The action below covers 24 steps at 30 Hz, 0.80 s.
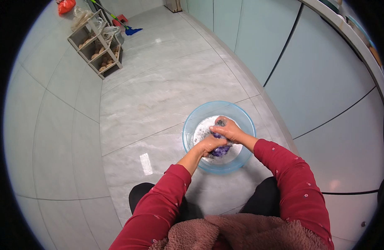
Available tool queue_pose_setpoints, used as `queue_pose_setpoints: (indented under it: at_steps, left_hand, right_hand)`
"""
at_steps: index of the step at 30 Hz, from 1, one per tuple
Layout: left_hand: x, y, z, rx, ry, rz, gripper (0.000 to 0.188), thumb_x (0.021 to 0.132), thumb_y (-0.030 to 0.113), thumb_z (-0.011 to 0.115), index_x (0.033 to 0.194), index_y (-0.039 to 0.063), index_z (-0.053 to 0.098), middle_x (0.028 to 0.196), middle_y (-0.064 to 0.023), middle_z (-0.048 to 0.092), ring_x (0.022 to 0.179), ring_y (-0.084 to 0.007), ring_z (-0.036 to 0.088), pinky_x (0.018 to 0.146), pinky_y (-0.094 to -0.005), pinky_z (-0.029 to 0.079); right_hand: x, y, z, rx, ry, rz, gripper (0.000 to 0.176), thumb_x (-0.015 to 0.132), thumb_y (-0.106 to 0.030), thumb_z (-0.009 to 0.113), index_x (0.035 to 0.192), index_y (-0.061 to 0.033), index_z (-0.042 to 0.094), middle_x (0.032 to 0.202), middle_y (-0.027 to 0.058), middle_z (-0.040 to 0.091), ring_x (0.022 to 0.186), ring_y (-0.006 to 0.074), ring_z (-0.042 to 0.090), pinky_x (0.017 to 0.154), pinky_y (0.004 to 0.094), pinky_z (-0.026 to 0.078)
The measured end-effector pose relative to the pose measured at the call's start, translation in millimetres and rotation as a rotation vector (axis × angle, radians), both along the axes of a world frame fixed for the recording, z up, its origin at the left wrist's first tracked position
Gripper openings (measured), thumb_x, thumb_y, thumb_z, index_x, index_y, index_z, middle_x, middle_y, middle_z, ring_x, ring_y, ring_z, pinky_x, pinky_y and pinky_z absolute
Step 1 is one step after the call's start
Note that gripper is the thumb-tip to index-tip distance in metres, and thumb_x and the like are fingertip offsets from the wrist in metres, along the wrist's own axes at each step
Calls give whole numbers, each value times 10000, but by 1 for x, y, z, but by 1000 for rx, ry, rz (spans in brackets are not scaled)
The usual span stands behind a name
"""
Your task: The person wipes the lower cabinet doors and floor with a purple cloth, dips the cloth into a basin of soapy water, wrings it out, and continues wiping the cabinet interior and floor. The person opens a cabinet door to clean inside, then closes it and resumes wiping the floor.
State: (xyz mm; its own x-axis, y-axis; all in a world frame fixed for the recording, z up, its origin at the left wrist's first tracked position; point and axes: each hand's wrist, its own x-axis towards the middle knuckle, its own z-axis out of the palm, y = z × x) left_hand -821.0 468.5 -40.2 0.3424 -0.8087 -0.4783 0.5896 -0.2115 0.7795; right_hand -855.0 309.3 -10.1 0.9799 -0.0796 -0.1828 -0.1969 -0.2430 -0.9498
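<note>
On the floor in front of me stands a round, clear blue plastic basin (pixel 188 131) holding white, sudsy water (pixel 200 131). Over the suds, both hands grip a wet, bunched purple cloth (pixel 221 151) with grey or dark parts. My left hand (pixel 210 145) is closed around its lower part, thumb lying across it. Farther up, my right hand (pixel 228 128) clasps a dark grey section, which shows between thumb and fingers. Foam clings to the fingers and cloth. The hands hide much of the cloth, so its exact kind cannot be told.
Pale cabinets (pixel 279 62) line the right side, under a countertop (pixel 342 25). A tiered rack (pixel 95 47) with potato-like produce and plastic bags stands at the left wall. Behind it are a blue mop head (pixel 133 30) and a red stool-like object (pixel 120 20). Grey tiles (pixel 148 103) cover the floor.
</note>
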Motion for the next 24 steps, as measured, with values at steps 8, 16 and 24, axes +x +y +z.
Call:
queue_pose_setpoints:
  at_steps: [8, 16, 24]
  left_hand:
    - [-4, -2, -2, 42, -90, 29, 447, 807, 143, 706, 1231, 38, 613, 1100, -61, 680, 947, -167, 680, 831, -316, 564]
    - [-2, 0, 11, 23, -42, 11, 492, 831, 205, 758, 1263, 45, 585, 1108, -45, 662, 986, -153, 655, 852, -321, 551]
    - [4, 9, 9, -22, 109, 99, 673, 848, 453, 810, 1339, 91, 527, 1111, -71, 673, 864, -221, 695, 681, -382, 606]
  right_hand:
    - [8, 7, -11, -227, -22, -69, 403, 766, -361, 714, 971, -15, 692, 936, 204, 712, 881, 344, 687, 803, 415, 531]
    - [13, 2, -15, -403, 44, -151, 457, 742, -400, 689, 974, -7, 715, 926, 233, 716, 931, 406, 693, 839, 435, 544]
    - [20, 9, 22, 241, 285, -96, 895, 831, -664, 708, 1377, 17, 507, 1306, 177, 572, 1165, 274, 583, 936, 396, 511]
